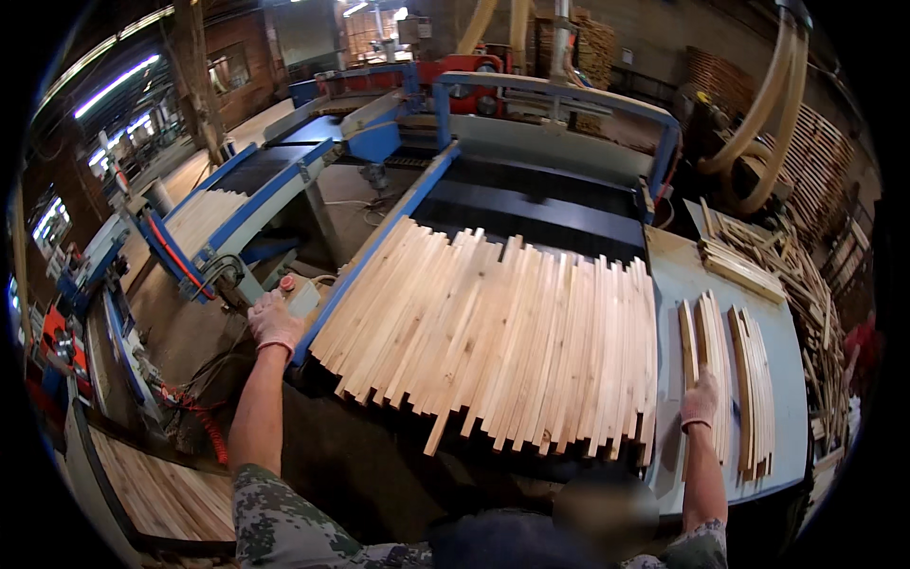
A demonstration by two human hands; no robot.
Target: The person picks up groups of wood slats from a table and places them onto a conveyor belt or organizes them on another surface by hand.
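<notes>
My left hand, in a pale pinkish work glove, is at a small grey control box. Its fingers point forward beside a red push button and look laid out rather than wrapped round anything. On the right, my gloved right hand closes over the near part of some wooden strips lying on a pale side table. Between my arms a wide layer of light wooden strips lies side by side on a black conveyor belt. Their near ends are uneven, and one strip sticks out toward me.
Another bundle of strips lies right of my right hand. Loose wood scraps pile up beyond the table. A blue-framed second conveyor stands at the far left. Beige hoses hang at the right. Wooden boards lie at lower left.
</notes>
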